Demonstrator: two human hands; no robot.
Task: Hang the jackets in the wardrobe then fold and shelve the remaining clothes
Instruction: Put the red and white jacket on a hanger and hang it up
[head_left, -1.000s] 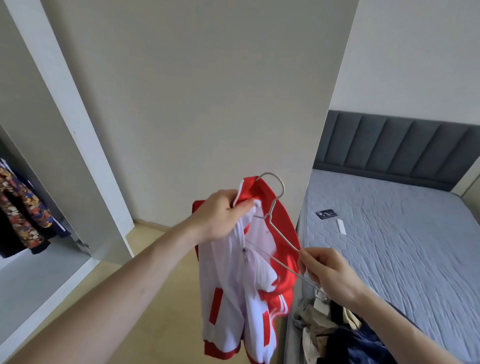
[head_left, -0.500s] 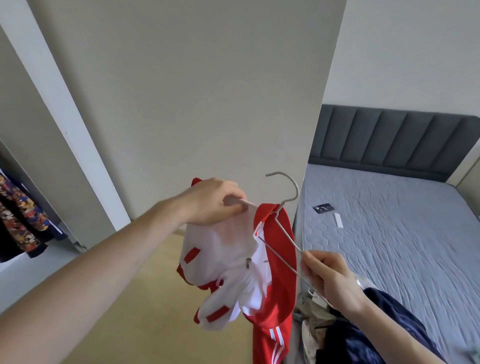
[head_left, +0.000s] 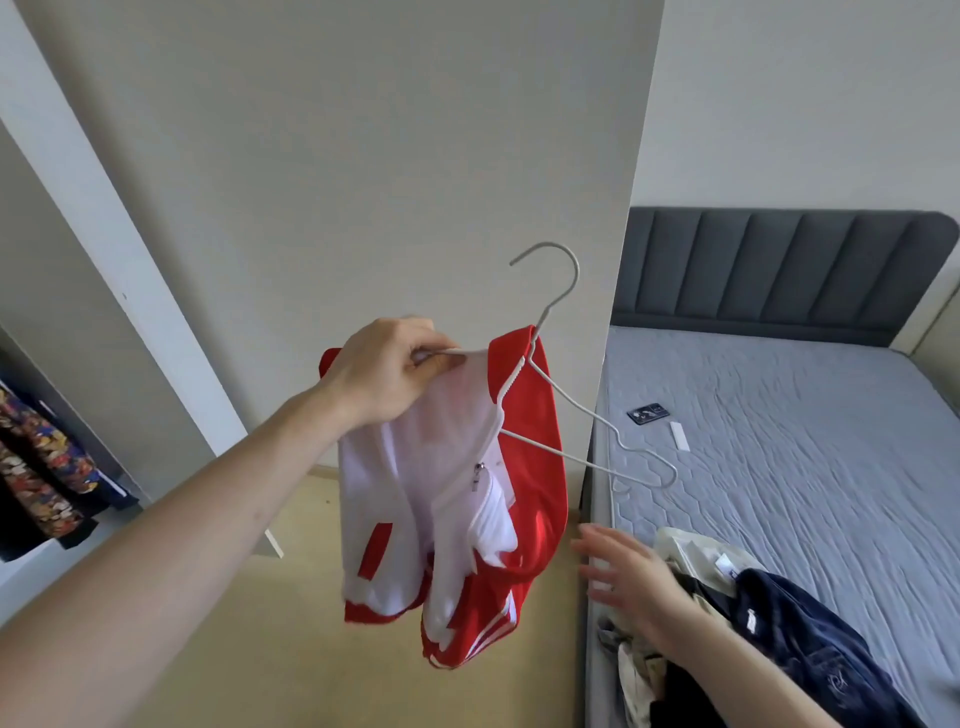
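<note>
Left hand (head_left: 387, 366) is raised at mid-frame, its fingers (head_left: 434, 349) curled and pinching the white collar edge of a red-and-white zip-front track jacket (head_left: 452, 483) together with one arm of a thin white wire hanger (head_left: 566, 395). Jacket hangs in the air below that hand, above the beige floor (head_left: 291, 649), with its white lining facing out, the red outer fabric on the right side and the white-striped hem lowest. Hanger is tilted: the hook points up and left against the pale wall (head_left: 363, 156), one arm lies inside the jacket at the collar, and the other arm juts bare, down and to the right, out over the edge of the grey quilted mattress (head_left: 779, 441). Zip pull shows near the middle of the white panel.

Right hand (head_left: 628, 577) is low, below the bare hanger arm and apart from it, fingers straight and spread, holding nothing; the image of it is slightly blurred. Just beside and behind it, at the near corner of the mattress, lies a heap of loose clothes (head_left: 691, 613), cream and dark pieces with a navy blue garment (head_left: 810, 639) on the right.

Small dark card-like object (head_left: 648, 414) and a white strip (head_left: 679, 435) lie farther up the mattress, near each other. Dark grey padded headboard (head_left: 779, 270) stands behind. At far left, patterned dark garments (head_left: 36, 467) hang inside the open white wardrobe (head_left: 119, 270).
</note>
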